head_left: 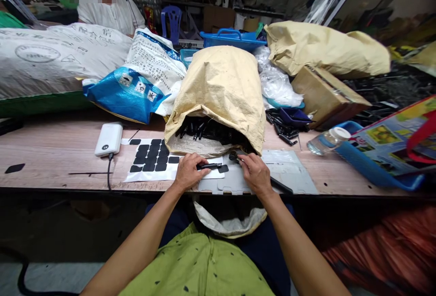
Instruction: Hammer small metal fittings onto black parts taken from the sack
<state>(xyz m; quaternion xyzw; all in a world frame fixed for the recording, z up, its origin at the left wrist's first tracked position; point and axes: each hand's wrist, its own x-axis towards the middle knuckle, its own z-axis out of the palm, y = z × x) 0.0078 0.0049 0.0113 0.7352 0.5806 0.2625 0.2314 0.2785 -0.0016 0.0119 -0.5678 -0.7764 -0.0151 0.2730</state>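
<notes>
Near the table's front edge, my left hand [190, 170] is closed on a slim black pen-shaped part [210, 166], which points right. My right hand [256, 172] is closed on what looks like a small hammer [282, 185]; its dark round head shows left of the fingers and its black handle sticks out right, with the middle hidden by the hand. Under both hands lies a grey board [293, 168]. Just behind them, an open tan sack [221, 82] lies with its mouth toward me, holding several black parts [200, 128].
Left of my hands are a white sheet with black stickers [150, 155] and a white power bank [109, 139] on a cable. To the right stand a clear bottle [325, 141], a blue tray [381, 173] and loose black parts [282, 130]. Another person [109, 12] sits across.
</notes>
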